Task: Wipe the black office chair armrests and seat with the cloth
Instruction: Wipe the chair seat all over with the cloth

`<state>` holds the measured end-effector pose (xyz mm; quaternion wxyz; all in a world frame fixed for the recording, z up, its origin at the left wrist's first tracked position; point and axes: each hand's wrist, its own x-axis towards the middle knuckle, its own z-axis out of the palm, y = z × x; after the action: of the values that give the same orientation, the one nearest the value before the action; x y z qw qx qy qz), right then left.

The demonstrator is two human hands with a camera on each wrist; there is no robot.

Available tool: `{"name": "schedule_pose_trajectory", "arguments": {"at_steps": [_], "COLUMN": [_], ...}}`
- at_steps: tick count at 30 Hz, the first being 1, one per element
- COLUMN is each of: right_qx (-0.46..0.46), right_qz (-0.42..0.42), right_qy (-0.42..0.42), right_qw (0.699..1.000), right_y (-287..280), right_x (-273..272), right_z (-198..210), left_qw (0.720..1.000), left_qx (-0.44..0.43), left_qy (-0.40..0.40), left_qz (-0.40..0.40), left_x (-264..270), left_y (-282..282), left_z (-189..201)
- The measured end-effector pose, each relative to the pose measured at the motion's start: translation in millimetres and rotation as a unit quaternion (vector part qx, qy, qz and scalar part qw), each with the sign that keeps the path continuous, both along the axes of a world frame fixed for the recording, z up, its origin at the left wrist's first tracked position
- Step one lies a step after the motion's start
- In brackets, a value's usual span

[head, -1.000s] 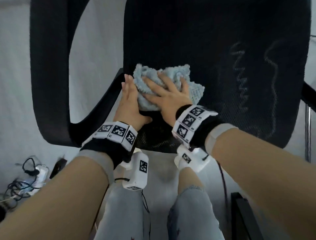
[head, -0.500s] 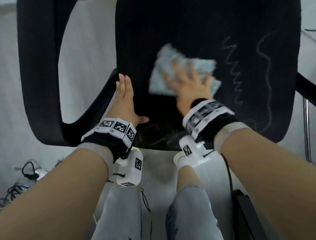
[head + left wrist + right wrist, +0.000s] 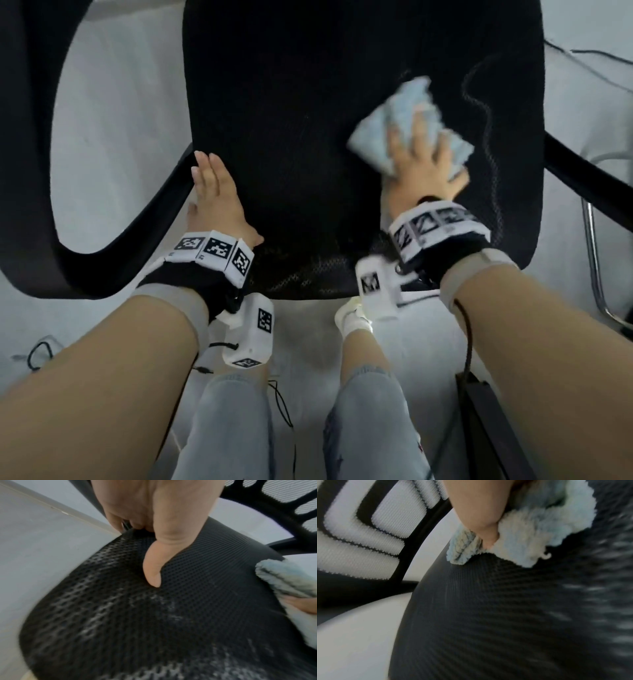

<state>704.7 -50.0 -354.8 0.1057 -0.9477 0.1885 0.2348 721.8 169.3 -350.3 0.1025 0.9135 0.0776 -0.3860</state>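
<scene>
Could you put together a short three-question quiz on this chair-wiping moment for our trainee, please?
1. True or false: the cloth lies under the left hand.
2. Which part of the chair is the cloth on? A) the left armrest B) the mesh seat C) the backrest
3. Fill in: the pale chalky squiggle on the seat lies to the ______ of the cloth in the head view.

Key
1. False: the right hand presses it, fingers spread over it; the left hand rests at the seat's left edge.
2. B
3. right
</scene>
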Motion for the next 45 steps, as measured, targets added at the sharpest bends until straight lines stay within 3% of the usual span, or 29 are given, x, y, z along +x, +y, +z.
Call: {"name": "schedule_pose_trajectory", "arguments": {"at_steps": [1, 2, 4, 7, 8, 9, 11, 13, 15, 18, 20, 22, 26, 30, 33, 37, 40, 45], "right_qx": [0.006, 0.007, 0.029, 0.072, 0.055, 0.026, -0.009, -0.001, 0.015, 0.078, 0.058, 0.03, 0.044, 0.033, 0.037, 0.03, 0.026, 0.035], "right_qz": [-0.074, -0.087, 0.038, 0.316, 0.34, 0.307, 0.087, -0.088, -0.039, 0.192, 0.263, 0.218, 0.075, 0.129, 0.175, 0.148, 0.138, 0.153], "right_qy": [-0.011, -0.003, 0.042, 0.076, 0.074, 0.067, 0.03, -0.017, 0.012, 0.044, 0.04, 0.023, -0.037, 0.016, 0.059, 0.013, -0.015, 0.002], "right_qw": [0.997, 0.996, 0.998, 0.943, 0.936, 0.949, 0.996, 0.996, 0.999, 0.977, 0.962, 0.975, 0.996, 0.991, 0.982, 0.988, 0.99, 0.988], "right_y": [2, 7, 22, 23, 10, -6, -31, -30, -12, 13, 3, -7, 8, 8, 1, 6, 6, -13], "right_x": [4, 5, -6, -24, -22, -17, -1, 7, 2, -27, -25, 0, 48, -2, -24, 30, 45, -34], "right_z": [1, 3, 7, 10, 8, 4, 1, 2, 8, 13, 8, -1, -7, 8, 11, -2, -2, 5], "left_qw": [1.0, 0.999, 0.997, 0.994, 0.994, 0.994, 0.994, 0.995, 0.996, 0.996, 0.997, 0.996, 0.991, 0.997, 0.991, 0.985, 0.978, 0.972], "left_qx": [0.006, -0.002, -0.046, -0.06, -0.048, -0.036, -0.016, 0.002, 0.018, 0.033, 0.04, 0.046, 0.033, 0.027, 0.062, 0.028, 0.003, 0.001], "left_qy": [-0.017, -0.028, -0.024, 0.026, 0.041, 0.05, 0.052, 0.039, 0.029, 0.026, 0.014, -0.01, -0.129, -0.057, -0.09, -0.168, -0.198, -0.228], "left_qz": [-0.005, -0.018, -0.054, -0.085, -0.088, -0.089, -0.092, -0.089, -0.085, -0.078, -0.071, -0.071, -0.012, -0.049, -0.073, -0.029, -0.062, -0.056], "left_x": [-1, -1, -1, 2, 2, 1, -1, -4, -6, -5, -4, -8, -14, -9, -14, -14, -10, -11], "left_y": [-7, -16, -37, -62, -67, -70, -76, -81, -84, -86, -86, -89, -97, -90, -91, -91, -84, -86], "left_z": [1, 2, 5, 6, 4, 2, -3, -6, -9, -12, -15, -21, -36, -37, -41, -47, -68, -73]}}
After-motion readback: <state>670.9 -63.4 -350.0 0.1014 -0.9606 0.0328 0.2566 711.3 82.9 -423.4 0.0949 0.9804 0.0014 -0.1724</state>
